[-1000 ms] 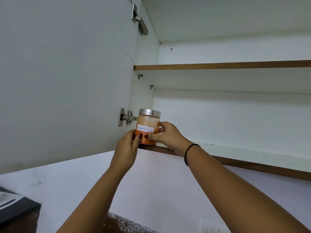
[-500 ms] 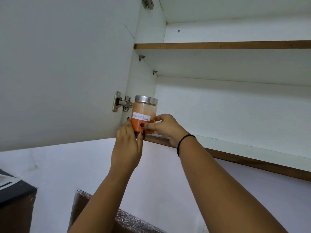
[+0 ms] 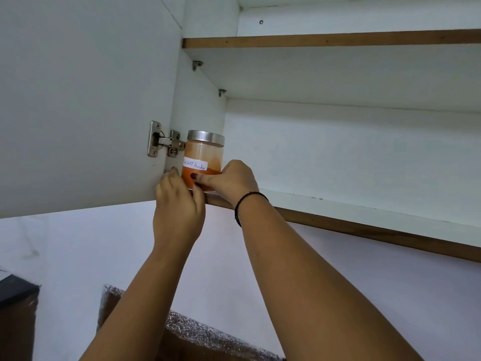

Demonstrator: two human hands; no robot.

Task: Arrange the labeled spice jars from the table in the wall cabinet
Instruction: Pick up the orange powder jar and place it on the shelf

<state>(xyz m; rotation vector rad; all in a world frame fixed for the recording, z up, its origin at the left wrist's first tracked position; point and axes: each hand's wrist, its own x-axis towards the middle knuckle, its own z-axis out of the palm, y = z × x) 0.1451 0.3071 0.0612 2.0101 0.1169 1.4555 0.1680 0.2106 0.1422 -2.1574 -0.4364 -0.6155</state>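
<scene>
A glass spice jar [image 3: 204, 156] with a steel lid, orange-red powder and a white handwritten label stands at the far left end of the wall cabinet's bottom shelf [image 3: 364, 212], close to the side wall. My right hand [image 3: 229, 179] grips its lower right side, thumb across the front under the label. My left hand [image 3: 179, 201] is at the jar's lower left, fingers curled against its base and the shelf edge. The base of the jar is hidden by both hands.
The open cabinet door [image 3: 78, 100] hangs on the left, its metal hinge [image 3: 164, 142] just beside the jar. An upper shelf [image 3: 325, 41] spans above. A speckled granite counter edge [image 3: 208, 334] and a dark object [image 3: 15, 290] lie below.
The jar has stayed at the left end of the shelf while my left hand slid lower on it. The view has shifted upward a little.
</scene>
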